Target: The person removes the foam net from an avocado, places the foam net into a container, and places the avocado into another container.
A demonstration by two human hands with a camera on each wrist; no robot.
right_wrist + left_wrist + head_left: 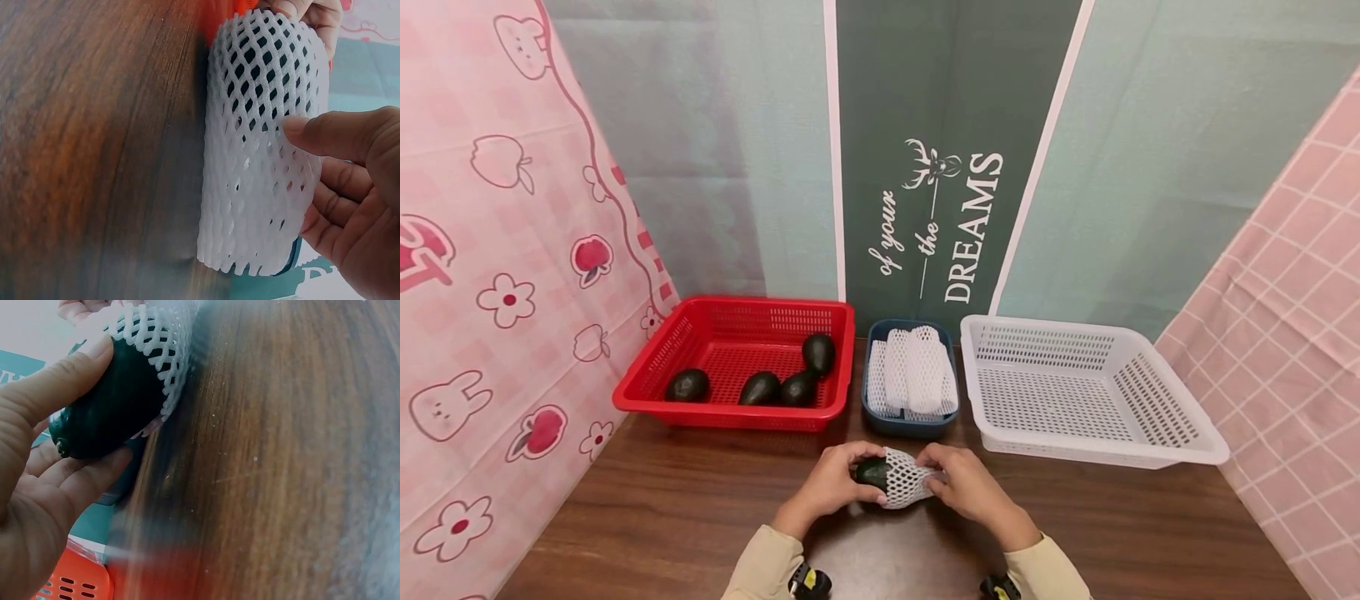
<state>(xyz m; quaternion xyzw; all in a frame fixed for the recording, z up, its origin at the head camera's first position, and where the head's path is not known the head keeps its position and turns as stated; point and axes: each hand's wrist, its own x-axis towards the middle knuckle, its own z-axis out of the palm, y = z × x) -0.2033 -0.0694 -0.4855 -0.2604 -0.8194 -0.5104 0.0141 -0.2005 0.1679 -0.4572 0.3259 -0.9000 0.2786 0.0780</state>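
A dark green avocado (106, 403) lies partly inside a white foam net sleeve (256, 144), its stem end bare on the left. My left hand (838, 479) grips the bare end, thumb on one side and fingers round the other. On the right, my right hand (966, 483) pinches the sleeve between thumb and fingers. In the right wrist view the sleeve's free end hangs flat past the avocado, and dark skin shows through the mesh. Both hands hold the pair just above the table, in front of the blue container.
A red basket (647, 400) at the left holds several avocados (760, 387). The blue container (910, 427) in the middle holds several folded net sleeves (925, 375). To the right stands a white basket (1052, 404). Cloth-covered walls rise behind and at both sides of the wooden table (647, 508).
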